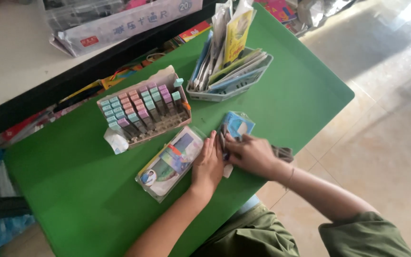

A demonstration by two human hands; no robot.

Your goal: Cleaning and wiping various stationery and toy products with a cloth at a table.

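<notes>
two hands working a small blue pack at the near edge of the green desk (pixel 72 190).

the left hand (pixel 209 164) lies flat, fingers together, pressing down beside the clear pack (pixel 170 161) and touching the blue pack (pixel 238 126); the right hand (pixel 253 154) is curled over that blue pack's near end, fingers closed on something small and dark, though what it is i cannot tell. the step looks like opening or sorting the pack's contents. a clean next move would need the left hand steadying the pack. a box of stamps (pixel 143 112) and a tray of cards (pixel 229 71) sit behind.
</notes>
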